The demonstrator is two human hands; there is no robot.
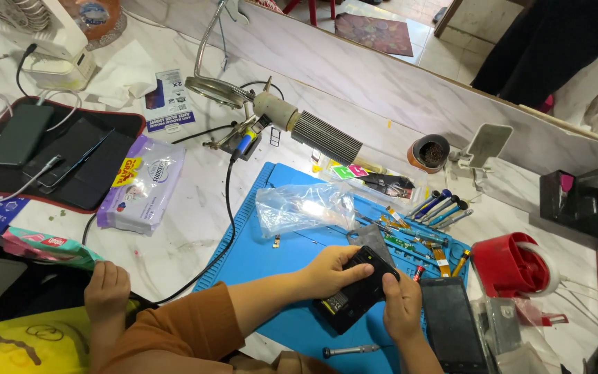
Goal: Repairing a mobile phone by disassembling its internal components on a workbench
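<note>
Crowding phone [356,291]: screwdrivers [441,208] (plastic bag [304,206])

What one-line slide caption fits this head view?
Both hands, left hand and right hand, grip an opened black phone over a blue work mat.

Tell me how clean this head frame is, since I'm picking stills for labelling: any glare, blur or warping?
Head view: even, soft light, faint shadows; white glare on the plastic bag; straight counter edges bow, a wide-lens warp; both hands, left and right, and the black phone they hold look sharp, without motion smear; the far floor is washed out.
</note>
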